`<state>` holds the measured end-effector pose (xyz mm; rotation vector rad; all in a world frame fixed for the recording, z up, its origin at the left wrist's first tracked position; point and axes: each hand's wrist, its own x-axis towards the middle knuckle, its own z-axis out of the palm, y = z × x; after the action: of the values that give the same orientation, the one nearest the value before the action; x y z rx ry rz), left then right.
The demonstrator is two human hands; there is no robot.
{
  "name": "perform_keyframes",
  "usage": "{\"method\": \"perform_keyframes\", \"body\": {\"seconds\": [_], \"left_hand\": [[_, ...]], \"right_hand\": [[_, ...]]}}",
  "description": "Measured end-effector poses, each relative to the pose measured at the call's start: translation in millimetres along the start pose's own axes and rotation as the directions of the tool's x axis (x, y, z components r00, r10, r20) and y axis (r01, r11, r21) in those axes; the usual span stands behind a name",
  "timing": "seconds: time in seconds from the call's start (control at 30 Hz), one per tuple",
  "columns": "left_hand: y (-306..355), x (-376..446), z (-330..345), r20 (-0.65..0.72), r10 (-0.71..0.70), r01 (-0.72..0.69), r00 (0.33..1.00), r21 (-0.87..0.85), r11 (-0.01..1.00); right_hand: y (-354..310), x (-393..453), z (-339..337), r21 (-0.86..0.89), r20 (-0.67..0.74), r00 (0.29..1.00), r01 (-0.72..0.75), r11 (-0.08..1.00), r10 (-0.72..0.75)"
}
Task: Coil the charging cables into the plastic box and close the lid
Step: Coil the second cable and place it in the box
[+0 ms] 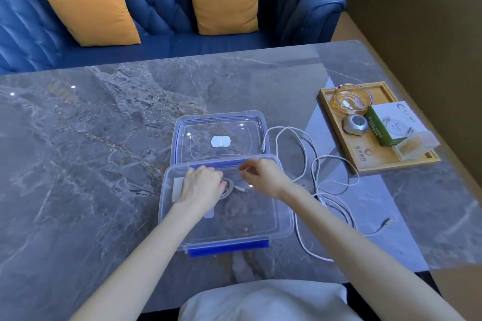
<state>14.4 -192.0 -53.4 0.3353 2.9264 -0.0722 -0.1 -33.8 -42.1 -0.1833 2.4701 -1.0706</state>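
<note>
Inside plastic box [283,219], both hands press coiled cable [229,188].

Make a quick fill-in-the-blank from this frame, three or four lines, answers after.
1. The lid lies on the table ____ the plastic box.
2. The left hand presses a coiled cable ____ the box.
3. The loose white cable lies between the box and the ____ tray.
4. The two sofa cushions are ____.

Answers: behind; inside; wooden; orange
</note>
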Motion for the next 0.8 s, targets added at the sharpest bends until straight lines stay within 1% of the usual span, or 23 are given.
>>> {"method": "perform_keyframes", "body": {"seconds": [0.13, 0.23, 0.3, 0.33, 0.43, 0.53, 0.63, 0.73, 0.8], "left_hand": [[22.4, 9.9, -28.8, -0.056, 0.041, -0.044, 0.998, -0.064, 0.997], [43.5, 16.6, -47.4, -0.176, 0.086, -0.103, 0.981, -0.094, 0.990], [58.1, 20.9, -56.6, -0.302, 0.117, -0.170, 0.946, -0.156, 0.973], [65.7, 23.3, -60.5, -0.355, 0.155, -0.223, 0.922, -0.160, 0.962], [88.3, 32.5, -60.8, -0.426, 0.288, -0.339, 0.858, -0.047, 0.940], [112.5, 38.0, -52.0, -0.426, 0.405, -0.431, 0.809, 0.040, 0.901], [133.9, 41.8, -36.8, -0.383, 0.511, -0.528, 0.770, 0.069, 0.847], [153.3, 44.6, -13.8, -0.270, 0.603, -0.600, 0.751, 0.105, 0.793], [164.7, 42.5, -4.1, -0.164, 0.631, -0.618, 0.758, 0.129, 0.775]], "right_hand": [[2.2, -16.8, -25.1, 0.003, -0.092, 0.995, 0.043, 0.999, -0.043], [9.4, -31.4, -47.1, -0.051, -0.174, 0.983, 0.047, 0.998, -0.055], [16.7, -43.9, -62.0, -0.128, -0.245, 0.967, 0.038, 0.991, -0.069], [20.7, -51.8, -69.1, -0.171, -0.281, 0.957, 0.022, 0.985, -0.070], [38.1, -75.8, -84.4, -0.277, -0.383, 0.921, -0.033, 0.960, -0.079], [61.8, -96.7, -89.4, -0.358, -0.442, 0.894, -0.104, 0.928, -0.070], [89.3, -114.8, -87.0, -0.377, -0.473, 0.881, -0.199, 0.905, -0.003], [115.0, -131.1, -76.8, -0.362, -0.493, 0.867, -0.280, 0.889, 0.073], [129.6, -138.1, -65.8, -0.336, -0.483, 0.865, -0.327, 0.884, 0.136]]}}
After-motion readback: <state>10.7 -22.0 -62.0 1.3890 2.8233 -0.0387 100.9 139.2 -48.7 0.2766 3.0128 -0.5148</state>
